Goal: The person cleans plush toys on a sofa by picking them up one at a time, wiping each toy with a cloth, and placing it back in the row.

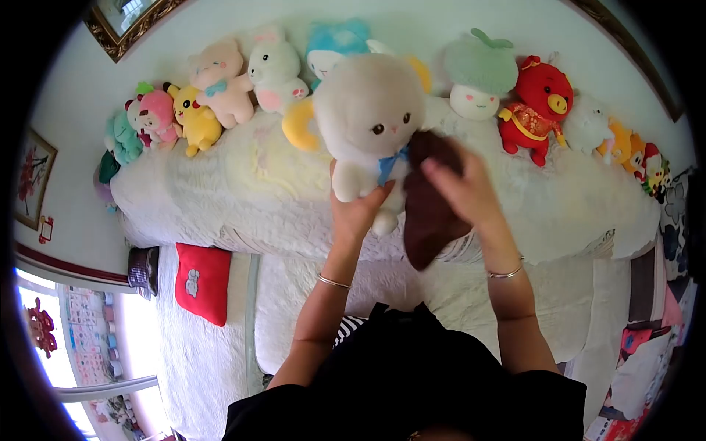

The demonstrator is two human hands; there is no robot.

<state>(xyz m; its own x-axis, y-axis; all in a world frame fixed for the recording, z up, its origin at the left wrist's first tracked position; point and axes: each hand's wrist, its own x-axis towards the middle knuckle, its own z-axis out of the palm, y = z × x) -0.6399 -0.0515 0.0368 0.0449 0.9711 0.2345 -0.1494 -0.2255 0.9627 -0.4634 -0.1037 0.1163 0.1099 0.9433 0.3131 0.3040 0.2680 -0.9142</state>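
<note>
In front of the white-covered sofa back (257,176), the left hand's (354,206) grip wraps the lower body of a cream plush toy (368,99), round-headed, dark-eyed, with yellow side curls (297,125) and a blue bow (390,165), while the right hand's (468,189) grip bunches a brown cloth (430,220) against its side.

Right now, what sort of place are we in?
Probably a home living room: there's what looks like a cover-draped sofa, plush toys lined along its back, a red cushion and a framed picture on the wall.
</note>
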